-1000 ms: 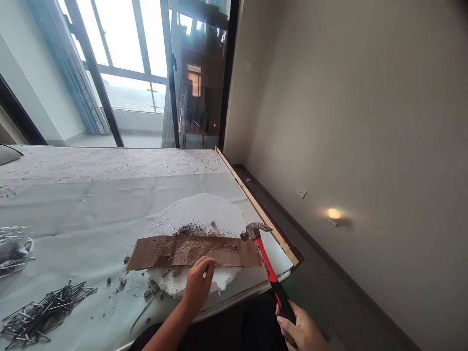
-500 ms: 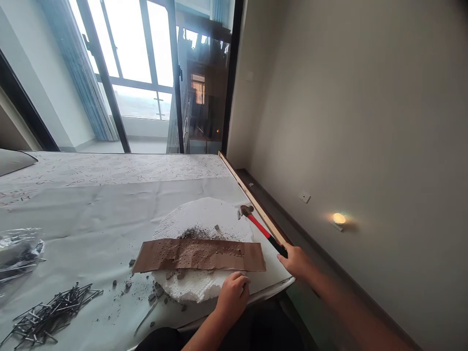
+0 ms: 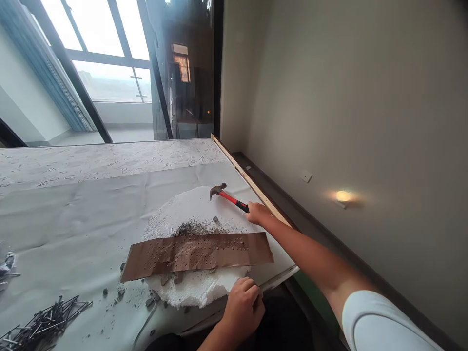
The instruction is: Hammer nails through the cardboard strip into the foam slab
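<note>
A claw hammer [image 3: 234,199] with a red and black handle is in the grip of my right hand [image 3: 258,213], its head over the far right part of a white foam slab [image 3: 193,200]. Across the slab lies a brown cardboard strip [image 3: 215,248], dotted with small holes and creased. Close to the strip's near edge, my left hand [image 3: 244,303] is closed with its fingers curled; what they hold, if anything, is hidden. Grey crumbs and dust [image 3: 195,227] lie on the slab behind the strip.
A pile of long nails [image 3: 47,321] lies at the lower left, below a plastic bag [image 3: 7,265] cut by the frame edge. Grey chunks [image 3: 149,302] and a single thin rod [image 3: 144,324] lie near the slab. A wooden rail [image 3: 252,183] edges the covered surface beside the wall.
My right hand has carried the hammer leftward and forward, from beside the rail to over the foam slab. The left hand stays low near the strip. The view has shifted to the right.
</note>
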`<state>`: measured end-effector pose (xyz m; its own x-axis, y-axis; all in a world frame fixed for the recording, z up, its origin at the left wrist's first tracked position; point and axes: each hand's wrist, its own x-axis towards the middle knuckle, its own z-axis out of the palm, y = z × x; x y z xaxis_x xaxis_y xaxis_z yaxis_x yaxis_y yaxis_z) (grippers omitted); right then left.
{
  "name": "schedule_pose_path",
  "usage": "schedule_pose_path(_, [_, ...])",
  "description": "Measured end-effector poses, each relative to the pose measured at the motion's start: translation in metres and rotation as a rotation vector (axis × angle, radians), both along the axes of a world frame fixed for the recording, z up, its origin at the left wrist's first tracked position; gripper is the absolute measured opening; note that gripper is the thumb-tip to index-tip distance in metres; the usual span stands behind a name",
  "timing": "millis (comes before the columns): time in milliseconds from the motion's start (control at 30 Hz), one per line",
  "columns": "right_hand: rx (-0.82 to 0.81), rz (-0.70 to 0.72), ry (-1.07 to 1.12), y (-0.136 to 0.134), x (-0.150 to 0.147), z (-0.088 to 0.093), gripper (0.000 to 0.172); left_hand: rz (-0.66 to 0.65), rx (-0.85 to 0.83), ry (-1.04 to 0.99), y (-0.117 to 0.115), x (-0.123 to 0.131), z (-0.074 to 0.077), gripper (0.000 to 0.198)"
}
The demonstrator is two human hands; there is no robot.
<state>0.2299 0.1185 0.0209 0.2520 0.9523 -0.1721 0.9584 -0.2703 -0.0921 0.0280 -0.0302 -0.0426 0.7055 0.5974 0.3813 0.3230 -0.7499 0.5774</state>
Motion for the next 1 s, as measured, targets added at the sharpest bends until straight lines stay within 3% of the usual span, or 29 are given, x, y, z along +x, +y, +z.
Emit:
schedule_pose_path(200, [-0.027,0.029,0.028,0.009,0.007,-0.018,0.036,-0.012,0.022,-0.079,0.009,-0.003,0.013,0.021])
schedule_pose_path(300, [-0.029,0.043,0.051,0.006,0.006,-0.025,0.039,0.043,0.045,-0.072,0.013,-0.005,0.014,0.023])
schedule_pose_path(433, [-0.005,0.078,0.032,0.002,0.0,-0.024,0.036,0.114,0.104,-0.018,0.019,-0.009,0.007,0.027])
schedule_pose_path(533, [0.048,0.137,-0.029,-0.001,-0.009,-0.01,0.034,0.138,0.18,-0.033,0.025,-0.011,-0.006,0.03])
schedule_pose_path(700, [0.157,0.39,-0.058,-0.022,-0.045,0.011,0.02,0.249,0.317,-0.168,0.032,-0.004,-0.03,0.029])
schedule_pose_path(767, [0.141,0.619,-0.014,-0.033,-0.066,0.008,0.015,0.295,0.363,-0.234,0.033,-0.001,-0.033,0.026])
schedule_pose_path(833, [0.1,0.741,0.007,-0.043,-0.085,0.001,0.01,0.312,0.402,-0.29,0.034,0.001,-0.031,0.022])
schedule_pose_path(1000, [0.075,0.779,-0.038,-0.048,-0.112,-0.015,0.013,0.335,0.36,-0.327,0.034,0.001,-0.022,0.019])
